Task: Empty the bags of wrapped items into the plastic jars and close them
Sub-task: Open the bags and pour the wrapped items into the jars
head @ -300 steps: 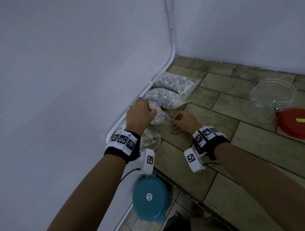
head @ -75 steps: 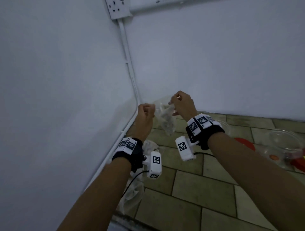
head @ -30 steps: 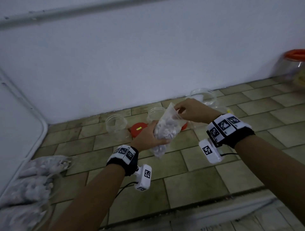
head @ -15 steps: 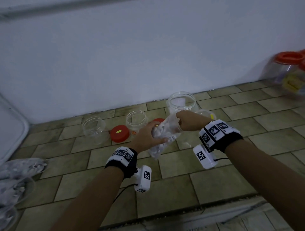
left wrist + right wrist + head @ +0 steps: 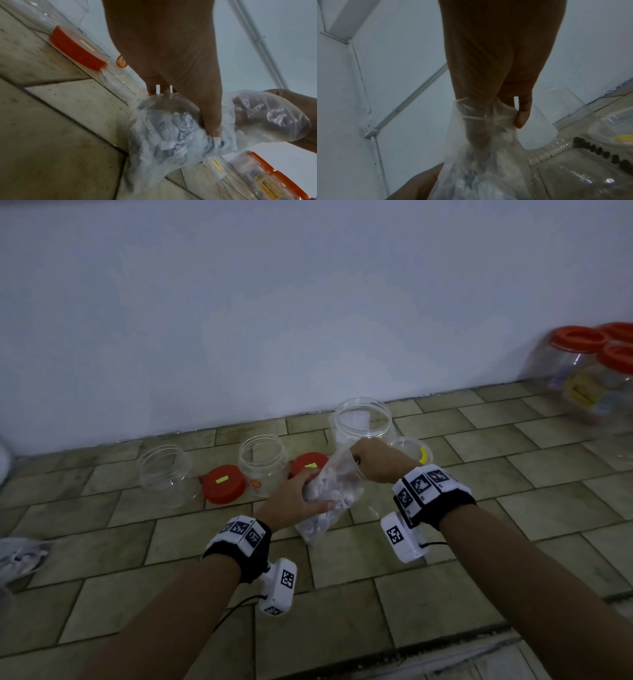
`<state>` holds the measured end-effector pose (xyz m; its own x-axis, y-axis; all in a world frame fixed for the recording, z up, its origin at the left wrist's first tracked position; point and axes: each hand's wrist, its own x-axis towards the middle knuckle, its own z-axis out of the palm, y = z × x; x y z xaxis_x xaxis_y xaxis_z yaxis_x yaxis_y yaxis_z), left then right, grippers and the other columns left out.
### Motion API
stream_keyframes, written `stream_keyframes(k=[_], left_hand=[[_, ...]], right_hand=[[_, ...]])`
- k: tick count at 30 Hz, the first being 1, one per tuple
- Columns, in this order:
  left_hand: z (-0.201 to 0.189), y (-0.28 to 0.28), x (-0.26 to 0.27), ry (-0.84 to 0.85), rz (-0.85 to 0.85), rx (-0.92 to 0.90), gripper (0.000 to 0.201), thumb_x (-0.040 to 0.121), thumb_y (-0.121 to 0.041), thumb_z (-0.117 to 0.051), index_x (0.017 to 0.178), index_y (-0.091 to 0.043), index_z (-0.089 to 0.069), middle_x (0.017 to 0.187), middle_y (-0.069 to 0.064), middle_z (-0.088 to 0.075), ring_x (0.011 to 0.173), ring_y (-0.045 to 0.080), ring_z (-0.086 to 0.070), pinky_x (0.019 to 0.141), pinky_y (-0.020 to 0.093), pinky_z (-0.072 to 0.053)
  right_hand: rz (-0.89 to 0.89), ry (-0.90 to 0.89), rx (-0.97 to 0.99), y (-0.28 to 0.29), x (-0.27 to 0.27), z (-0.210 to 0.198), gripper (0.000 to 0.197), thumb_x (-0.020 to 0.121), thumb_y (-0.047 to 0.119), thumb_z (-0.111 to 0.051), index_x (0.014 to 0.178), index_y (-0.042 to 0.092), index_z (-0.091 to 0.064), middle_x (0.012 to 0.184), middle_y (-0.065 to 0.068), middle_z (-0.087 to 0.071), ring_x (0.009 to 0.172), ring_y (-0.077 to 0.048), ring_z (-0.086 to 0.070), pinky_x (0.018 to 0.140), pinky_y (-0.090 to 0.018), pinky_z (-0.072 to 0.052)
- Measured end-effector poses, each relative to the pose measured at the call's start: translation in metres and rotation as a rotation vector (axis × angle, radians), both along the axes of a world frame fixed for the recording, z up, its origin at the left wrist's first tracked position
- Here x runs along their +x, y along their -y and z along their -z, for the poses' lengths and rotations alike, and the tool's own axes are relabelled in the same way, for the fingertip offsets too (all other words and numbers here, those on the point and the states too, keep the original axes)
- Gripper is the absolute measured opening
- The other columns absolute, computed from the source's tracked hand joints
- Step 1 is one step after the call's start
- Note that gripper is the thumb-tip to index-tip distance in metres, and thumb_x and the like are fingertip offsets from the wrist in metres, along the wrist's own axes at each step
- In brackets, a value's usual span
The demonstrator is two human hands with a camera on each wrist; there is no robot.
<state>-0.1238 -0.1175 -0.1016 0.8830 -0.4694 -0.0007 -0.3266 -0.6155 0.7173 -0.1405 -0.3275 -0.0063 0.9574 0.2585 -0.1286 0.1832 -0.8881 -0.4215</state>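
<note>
While both hands hold it off the tiled floor (image 5: 445, 542), the bag (image 5: 329, 494) of wrapped items hangs tilted, mouth up, just before the big jar (image 5: 363, 419). Big jar open, upright, near the wall. Two smaller jars (image 5: 263, 467) (image 5: 164, 474) stand open to its left, red lids (image 5: 224, 484) (image 5: 310, 465) lying beside them. Left hand (image 5: 291, 501): grip wrapped around the bag's middle. Right hand (image 5: 373, 460): grip pinched on the bag's top edge.

I'm in a bare indoor corner, some plain back room: olive tiled floor (image 5: 445, 594), blank white wall (image 5: 308, 302), white cable conduit (image 5: 412, 93).
</note>
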Motion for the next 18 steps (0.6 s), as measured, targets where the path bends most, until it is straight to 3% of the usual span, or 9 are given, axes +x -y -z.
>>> stream_keyframes(k=[3,6,9,11,12,14,16,18], left_hand=[[-0.004,0.006,-0.004,-0.042,0.051,-0.006,0.092,0.067,-0.058,-0.078,0.14,-0.022,-0.037,0.131,-0.004,-0.055,0.115,0.01,-0.055,0.095,0.028,-0.048],[-0.006,0.013,-0.008,-0.076,0.12,-0.001,0.099,0.063,-0.046,-0.086,0.143,-0.023,-0.031,0.136,-0.009,-0.048,0.12,0.006,-0.049,0.097,0.026,-0.045],[-0.004,0.018,-0.007,-0.029,0.078,0.028,0.097,0.064,-0.044,-0.085,0.142,-0.021,-0.032,0.134,-0.005,-0.049,0.12,0.011,-0.051,0.098,0.033,-0.047],[-0.004,0.019,-0.003,-0.022,0.035,0.04,0.092,0.065,-0.044,-0.084,0.139,-0.018,-0.035,0.13,-0.003,-0.053,0.116,0.014,-0.053,0.096,0.034,-0.048],[-0.006,0.02,-0.003,-0.016,0.019,0.039,0.087,0.066,-0.042,-0.084,0.137,-0.017,-0.038,0.126,-0.004,-0.054,0.113,0.013,-0.054,0.093,0.032,-0.048],[-0.01,0.022,-0.003,0.001,-0.02,0.016,0.08,0.068,-0.036,-0.084,0.133,-0.017,-0.042,0.121,-0.006,-0.056,0.108,0.01,-0.055,0.087,0.025,-0.046],[-0.01,0.022,-0.003,0.001,-0.065,-0.026,0.079,0.067,-0.035,-0.085,0.132,-0.018,-0.044,0.119,-0.007,-0.058,0.106,0.01,-0.057,0.086,0.023,-0.046],[-0.011,0.023,-0.004,0.019,-0.102,-0.052,0.082,0.064,-0.037,-0.087,0.131,-0.018,-0.045,0.118,-0.006,-0.059,0.106,0.011,-0.058,0.087,0.025,-0.048]], right_hand=[[0.02,0.039,-0.007,0.003,0.004,0.004,0.014,0.079,0.0,-0.056,0.065,-0.001,-0.061,0.063,-0.005,-0.056,0.056,-0.013,-0.045,0.057,-0.028,-0.041],[0.029,0.071,0.036,0.008,0.009,0.011,0.018,0.08,0.006,-0.062,0.065,-0.005,-0.059,0.062,-0.012,-0.058,0.053,-0.012,-0.04,0.054,-0.027,-0.036],[0.007,0.091,0.077,0.013,0.008,0.012,0.021,0.078,0.011,-0.068,0.069,-0.007,-0.062,0.067,-0.019,-0.061,0.052,-0.01,-0.039,0.052,-0.026,-0.036],[-0.005,0.094,0.119,0.018,0.007,0.007,0.019,0.078,0.005,-0.064,0.061,-0.002,-0.058,0.058,-0.016,-0.053,0.044,-0.005,-0.034,0.042,-0.013,-0.03],[-0.011,0.091,0.169,0.02,0.007,0.004,0.022,0.077,0.002,-0.062,0.056,0.005,-0.057,0.053,-0.009,-0.05,0.041,-0.005,-0.036,0.04,-0.011,-0.031],[-0.03,0.108,0.282,0.026,0.01,-0.001,0.014,0.076,0.006,-0.065,0.07,0.017,-0.07,0.061,-0.003,-0.063,0.048,-0.009,-0.049,0.049,-0.016,-0.041],[-0.04,0.12,0.355,0.034,0.013,-0.008,0.015,0.077,0.016,-0.072,0.091,0.019,-0.075,0.077,-0.013,-0.071,0.059,-0.02,-0.056,0.059,-0.026,-0.044],[-0.06,0.126,0.415,0.038,0.017,-0.016,0.015,0.077,0.021,-0.075,0.092,0.019,-0.075,0.075,-0.017,-0.068,0.059,-0.012,-0.05,0.058,-0.021,-0.039]])
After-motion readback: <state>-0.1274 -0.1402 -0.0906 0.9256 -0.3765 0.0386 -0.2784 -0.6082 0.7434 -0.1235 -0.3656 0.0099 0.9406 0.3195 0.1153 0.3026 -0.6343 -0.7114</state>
